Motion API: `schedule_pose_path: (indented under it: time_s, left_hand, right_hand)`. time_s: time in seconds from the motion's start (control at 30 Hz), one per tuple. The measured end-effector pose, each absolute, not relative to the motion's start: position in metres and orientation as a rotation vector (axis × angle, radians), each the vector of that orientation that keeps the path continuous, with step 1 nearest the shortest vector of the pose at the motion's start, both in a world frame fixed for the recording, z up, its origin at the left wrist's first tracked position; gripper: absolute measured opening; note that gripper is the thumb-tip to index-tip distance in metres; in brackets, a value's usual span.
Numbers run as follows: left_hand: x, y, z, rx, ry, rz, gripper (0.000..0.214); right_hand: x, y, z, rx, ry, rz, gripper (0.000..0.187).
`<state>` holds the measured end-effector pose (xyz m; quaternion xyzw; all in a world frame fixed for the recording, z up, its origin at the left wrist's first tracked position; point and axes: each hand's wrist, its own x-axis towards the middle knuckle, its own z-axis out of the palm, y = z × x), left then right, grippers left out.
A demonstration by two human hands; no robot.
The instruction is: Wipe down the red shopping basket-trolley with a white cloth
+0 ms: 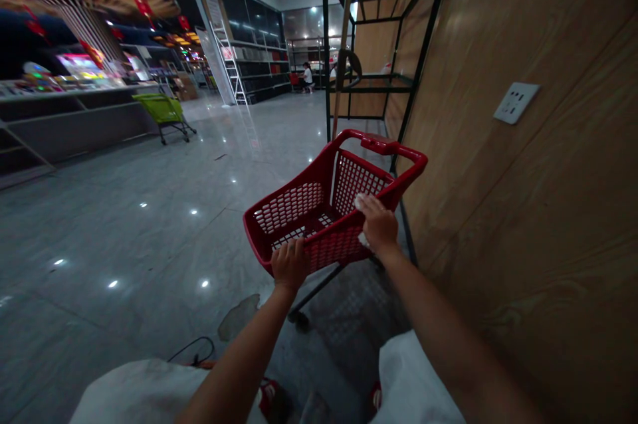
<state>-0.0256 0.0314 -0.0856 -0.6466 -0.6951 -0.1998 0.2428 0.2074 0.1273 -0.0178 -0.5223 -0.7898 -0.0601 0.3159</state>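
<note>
"Shopping cart [333,244], the red one: where does it stand?"

"Right at the middle of the clock, its handle [383,145] toward two."

"And working across from the left?"

"A long counter [100,128] runs between nine and ten. Near its end, at ten, is a green cart [162,108]. Further back, a ladder [232,70] stands between ten and eleven."

"What about the left hand [290,263]?"

"Seven o'clock, fingers pressed together and hooked over the red cart's near edge. I can't tell where the thumb sits."

"Straight up?"

"At twelve, far off, a person [308,75], too small to make out well. A dark metal rack [381,89] rises at one, behind the handle."

"And the right hand [383,228]?"

"At four, pinching a white cloth [359,202] against the near edge."

"Beyond that?"

"A wooden wall [498,211] at three, with a white socket [517,103] between two and three."
</note>
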Motion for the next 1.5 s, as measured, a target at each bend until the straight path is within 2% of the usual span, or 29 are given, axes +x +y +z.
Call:
schedule_pose_path:
  time_s: [0.13, 0.3, 0.4, 0.53, 0.73, 0.93, 1.1, 1.33, 1.5]
  left_hand:
    - [-0.019, 0.032, -0.087, -1.774, -1.9, -0.566, 0.03]
    - [-0.016, 0.031, -0.085, -1.78, -1.926, -0.539, 0.026]
    - [-0.022, 0.03, -0.085, -1.791, -1.898, -0.546, 0.024]
    - [-0.029, 0.03, -0.086, -1.792, -1.858, -0.563, 0.029]
    - [-0.026, 0.033, -0.088, -1.76, -1.905, -0.521, 0.03]
    - [-0.024, 0.034, -0.088, -1.753, -1.891, -0.55, 0.03]
    - [-0.027, 0.032, -0.085, -1.766, -1.871, -0.559, 0.028]
    - [-0.03, 0.029, -0.081, -1.76, -1.806, -0.53, 0.028]
    - [-0.03, 0.029, -0.082, -1.754, -1.79, -0.537, 0.029]
  right_hand:
    - [0.214, 0.135, -0.02, -1.416, -1.91, -0.189, 0.056]
    - [0.137, 0.076, -0.046, -0.965, -2.37, -0.07, 0.055]
    - [0.115, 0.058, -0.049, -0.836, -2.46, -0.026, 0.055]
    - [0.158, 0.09, -0.031, -1.126, -2.348, -0.05, 0.057]
    - [0.236, 0.146, -0.012, -1.488, -1.745, -0.209, 0.05]
    - [0.173, 0.111, -0.032, -1.156, -2.089, -0.003, 0.057]
    - [0.119, 0.071, -0.043, -0.795, -2.302, 0.214, 0.05]
    - [0.146, 0.075, -0.028, -1.053, -2.395, 0.21, 0.044]
    - [0.152, 0.071, -0.031, -1.019, -2.387, 0.126, 0.052]
